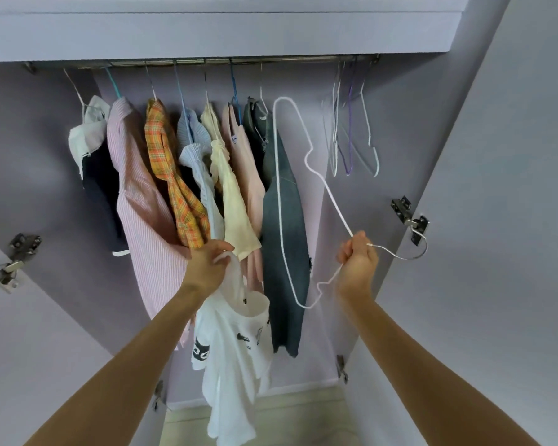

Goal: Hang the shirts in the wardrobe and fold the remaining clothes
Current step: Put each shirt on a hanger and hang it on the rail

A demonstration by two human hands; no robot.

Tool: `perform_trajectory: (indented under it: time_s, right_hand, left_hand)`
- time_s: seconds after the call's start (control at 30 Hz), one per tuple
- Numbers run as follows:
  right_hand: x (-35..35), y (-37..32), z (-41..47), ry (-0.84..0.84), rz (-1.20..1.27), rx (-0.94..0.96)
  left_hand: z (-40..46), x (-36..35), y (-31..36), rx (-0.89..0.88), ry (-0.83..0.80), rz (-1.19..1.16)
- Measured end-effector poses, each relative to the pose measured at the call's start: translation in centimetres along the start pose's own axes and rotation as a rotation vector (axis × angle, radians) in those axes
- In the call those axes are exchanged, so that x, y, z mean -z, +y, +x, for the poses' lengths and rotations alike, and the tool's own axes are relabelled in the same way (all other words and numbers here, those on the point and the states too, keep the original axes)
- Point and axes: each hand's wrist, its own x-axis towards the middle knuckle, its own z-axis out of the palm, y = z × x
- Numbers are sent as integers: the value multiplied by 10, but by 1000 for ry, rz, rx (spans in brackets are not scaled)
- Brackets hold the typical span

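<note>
Fingers: left hand [207, 268] pinches tee [236, 342] collar, right hand [356, 257] grips hanger [281, 201] neck, hook at 3 o'clock; advise feeding one hanger shoulder through collar.

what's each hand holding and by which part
Left hand grips the white printed t-shirt at its neckline; right hand grips the white wire hanger at its neck, below the hook.
</note>
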Motion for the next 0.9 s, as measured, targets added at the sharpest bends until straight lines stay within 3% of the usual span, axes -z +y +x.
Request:
perform_trajectory:
  time_s: [0.13, 0.27, 0.33, 0.47, 0.57, 0.67, 0.8, 0.9]
  right_hand:
    - [-19, -2, -4, -65, 180, -174]
    - [-41, 16, -10, -162, 192, -285]
    - [-51, 29, -14, -209, 120, -324]
    - [-44, 62, -16, -270, -236, -223]
    - [-30, 75, -9, -291, -439, -154]
    - [-37, 68, -2, -300, -505, -40]
    - [-55, 52, 4, -361, -624, 149]
    - [-56, 45, 13, -313, -583, 106]
  left_hand:
    - [-5, 4, 9, -61, -36, -62]
    - [-14, 23, 26, -21, -48, -324]
    - [-21, 37, 34, -18, -34, -392]
    - [-25, 74, 43, -62, 26, -454]
    - [-25, 101, 35, -82, 196, -232]
    - [-34, 111, 20, -112, 332, 246]
    - [-37, 113, 1, 76, 199, 413]
    - [-40, 117, -3, 180, 57, 520]
